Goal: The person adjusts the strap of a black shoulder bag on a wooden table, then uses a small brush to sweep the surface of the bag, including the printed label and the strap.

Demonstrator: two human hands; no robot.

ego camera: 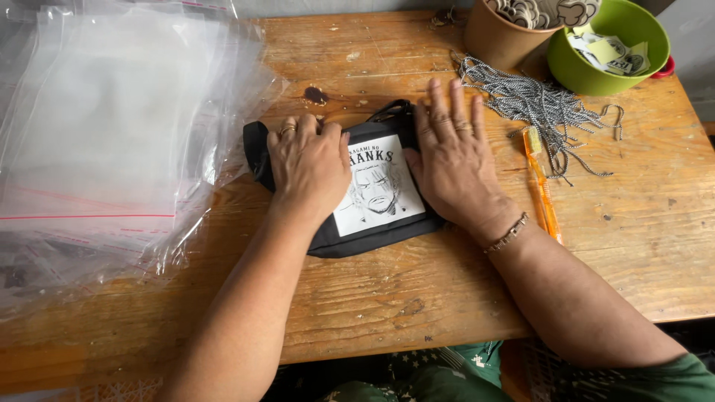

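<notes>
A small black fabric pouch [372, 231] with a white printed drawing on its front lies flat on the wooden table [387, 298]. My left hand [309, 164] rests on the pouch's left half, fingers curled, pressing down. My right hand [450, 160] lies flat on its right half with fingers spread toward the far edge. Both hands wear rings, and the right wrist carries a bracelet. A black strap loop [391, 110] shows at the pouch's far edge between the hands.
A stack of clear plastic bags [112, 134] covers the table's left side. A heap of black-and-white cords [536, 100] lies right of my right hand, an orange pen-like tool [542, 186] beside it. A brown cup [506, 33] and green bowl [596, 71] stand far right.
</notes>
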